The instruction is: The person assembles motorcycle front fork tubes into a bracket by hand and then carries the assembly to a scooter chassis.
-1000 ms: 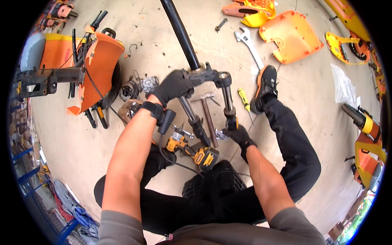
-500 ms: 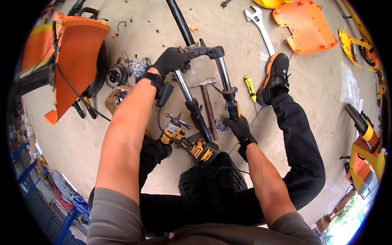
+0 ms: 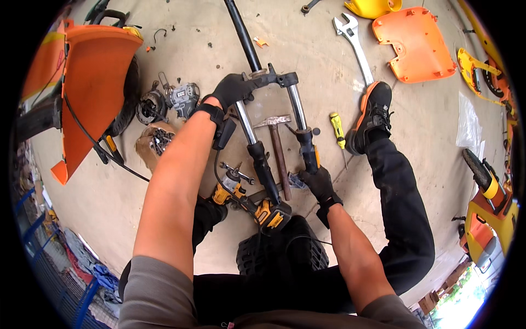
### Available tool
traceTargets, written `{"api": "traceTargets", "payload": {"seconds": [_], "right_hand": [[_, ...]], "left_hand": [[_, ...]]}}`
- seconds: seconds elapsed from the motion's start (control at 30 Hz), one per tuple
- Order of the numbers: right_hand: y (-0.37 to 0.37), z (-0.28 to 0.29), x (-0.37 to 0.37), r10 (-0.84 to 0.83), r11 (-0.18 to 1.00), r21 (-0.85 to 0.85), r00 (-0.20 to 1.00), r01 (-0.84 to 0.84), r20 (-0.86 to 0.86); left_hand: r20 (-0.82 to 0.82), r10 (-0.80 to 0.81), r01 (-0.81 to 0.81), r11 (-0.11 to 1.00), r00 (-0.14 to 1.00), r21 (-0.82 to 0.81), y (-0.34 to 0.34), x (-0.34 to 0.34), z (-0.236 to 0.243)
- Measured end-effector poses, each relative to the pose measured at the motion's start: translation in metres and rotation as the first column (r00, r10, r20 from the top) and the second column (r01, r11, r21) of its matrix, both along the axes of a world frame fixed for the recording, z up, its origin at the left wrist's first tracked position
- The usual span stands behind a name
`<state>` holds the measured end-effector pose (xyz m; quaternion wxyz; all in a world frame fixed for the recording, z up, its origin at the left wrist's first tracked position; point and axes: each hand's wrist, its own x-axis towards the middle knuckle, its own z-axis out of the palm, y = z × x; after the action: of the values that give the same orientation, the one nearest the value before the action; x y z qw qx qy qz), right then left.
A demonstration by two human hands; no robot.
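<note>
A front suspension fork (image 3: 298,107) with a black steerer tube, shiny stanchions and black lower legs lies lengthwise before me, steerer pointing away. My left hand (image 3: 232,90), in a black glove, is closed round the left side of its crown. At the bottom of the right leg my gloved right hand (image 3: 318,185) grips the end, some fingers hidden beneath. A hammer (image 3: 279,153) with a rusty head lies on the floor, seen between the legs. Beside the left leg's lower end is a yellow and black cordless power tool (image 3: 230,189); an open-ended wrench (image 3: 244,178) lies near it.
Right of the fork lie a yellow screwdriver (image 3: 337,129), a large adjustable wrench (image 3: 357,49) and an orange plastic panel (image 3: 419,49). At left are an orange body shell (image 3: 98,88), a grey metal part (image 3: 183,97) and a bag of hardware (image 3: 156,145). A black crate (image 3: 249,255) is beneath me.
The whole view has shifted slightly. The fork has moved a little left relative to the hammer, and both hands keep their hold on it.
</note>
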<state>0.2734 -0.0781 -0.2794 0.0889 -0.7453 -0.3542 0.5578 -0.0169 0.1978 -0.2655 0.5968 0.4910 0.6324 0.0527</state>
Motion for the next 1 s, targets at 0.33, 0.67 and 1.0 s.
{"api": "traceTargets", "payload": {"seconds": [0.33, 0.67, 1.0], "right_hand": [[-0.004, 0.012, -0.013, -0.034, 0.993, -0.113, 0.998, 0.027, -0.059], [-0.007, 0.018, -0.019, -0.155, 0.976, -0.178, 0.977, 0.129, -0.146], [-0.003, 0.017, -0.019, 0.002, 0.996, -0.085, 0.999, -0.005, -0.044]], "left_hand": [[-0.189, -0.143, 0.151, 0.988, 0.971, 0.029, -0.005, -0.004, -0.002], [-0.416, -0.245, 0.302, 0.95, 0.876, 0.075, -0.004, 0.011, -0.003], [-0.451, 0.345, 0.15, 0.634, 0.823, 0.759, -0.044, 0.03, 0.02]]}}
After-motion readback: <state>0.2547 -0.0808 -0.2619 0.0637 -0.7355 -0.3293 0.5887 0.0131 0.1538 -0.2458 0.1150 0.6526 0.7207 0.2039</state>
